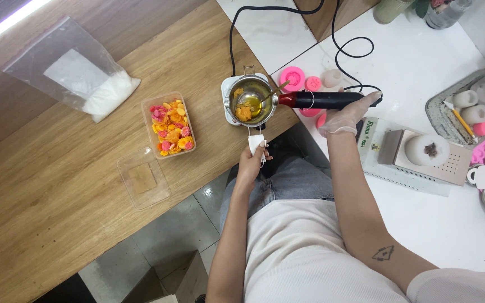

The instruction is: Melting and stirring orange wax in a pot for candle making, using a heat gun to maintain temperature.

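Observation:
A small metal melting pot (248,96) sits on a white electric base (228,90) at the wooden table's edge, with yellow-orange melt and a thin stick inside. My left hand (252,158) grips the pot's handle through a white cloth (255,143). My right hand (348,115), in a thin clear glove, holds a black and red heat gun (324,100) level, its nozzle at the pot's right rim.
A clear tub of orange, yellow and pink wax pieces (170,127) and its loose lid (142,178) lie left of the pot. A plastic bag of white powder (77,73) is farther left. Pink moulds (294,77), white candles (426,148) and a tray (439,115) crowd the white table.

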